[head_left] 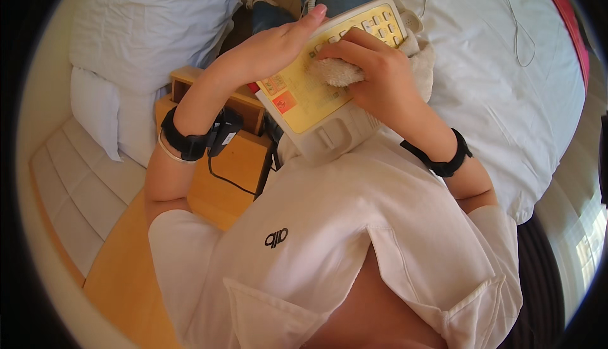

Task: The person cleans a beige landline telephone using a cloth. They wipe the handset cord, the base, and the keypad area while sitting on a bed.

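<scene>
**Phone braced and wiped at the chest**

While the left hand (272,45) clamps the phone's (316,89) upper left edge, tilting its keypad face up against the shirt (342,222), the right hand (373,74) closes around a cloth (339,70) pressed onto the yellowed panel beside the keys. That grip seems to steady the phone. Beds (494,64) flank a nightstand (221,178) below.

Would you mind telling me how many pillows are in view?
2: a large pillow at top left, and a smaller pillow below it beside the wooden nightstand. Others may lie outside the view.
</scene>
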{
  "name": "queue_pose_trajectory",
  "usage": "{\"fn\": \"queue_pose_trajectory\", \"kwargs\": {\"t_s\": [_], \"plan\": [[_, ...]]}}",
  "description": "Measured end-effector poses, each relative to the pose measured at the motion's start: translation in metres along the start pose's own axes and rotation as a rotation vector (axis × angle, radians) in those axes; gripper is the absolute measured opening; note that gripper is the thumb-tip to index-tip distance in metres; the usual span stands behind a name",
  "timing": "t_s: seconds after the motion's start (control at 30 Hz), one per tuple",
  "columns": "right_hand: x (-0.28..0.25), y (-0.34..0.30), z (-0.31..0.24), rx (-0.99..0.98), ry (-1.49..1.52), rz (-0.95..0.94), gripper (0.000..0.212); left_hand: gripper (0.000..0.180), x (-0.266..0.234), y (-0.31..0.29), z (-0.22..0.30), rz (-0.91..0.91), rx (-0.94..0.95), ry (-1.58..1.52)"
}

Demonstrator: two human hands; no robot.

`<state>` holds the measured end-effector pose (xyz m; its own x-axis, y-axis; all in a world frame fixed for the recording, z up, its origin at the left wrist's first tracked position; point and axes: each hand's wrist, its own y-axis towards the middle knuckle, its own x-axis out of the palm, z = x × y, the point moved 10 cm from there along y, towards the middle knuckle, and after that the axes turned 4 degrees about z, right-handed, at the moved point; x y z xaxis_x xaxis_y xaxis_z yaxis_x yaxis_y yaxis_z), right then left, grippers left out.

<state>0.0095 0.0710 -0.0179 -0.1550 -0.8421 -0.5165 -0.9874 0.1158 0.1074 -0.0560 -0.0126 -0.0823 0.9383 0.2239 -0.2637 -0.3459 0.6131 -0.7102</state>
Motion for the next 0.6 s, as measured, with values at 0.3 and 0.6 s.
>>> {"fn": "queue_pose_trajectory", "kwargs": {"t_s": [0.3, 0.6], "plan": [[0.002, -0.038, 0.001, 0.084, 0.127, -0.207, 0.047, 0.069, -0.003, 0.002, 0.000, 0.026, 0.030, 0.135], [-0.012, -0.029, -0.010, -0.096, 0.082, -0.311, 0.041, 0.075, -0.013, 0.001, -0.006, 0.202, 0.103, 0.111]]}}
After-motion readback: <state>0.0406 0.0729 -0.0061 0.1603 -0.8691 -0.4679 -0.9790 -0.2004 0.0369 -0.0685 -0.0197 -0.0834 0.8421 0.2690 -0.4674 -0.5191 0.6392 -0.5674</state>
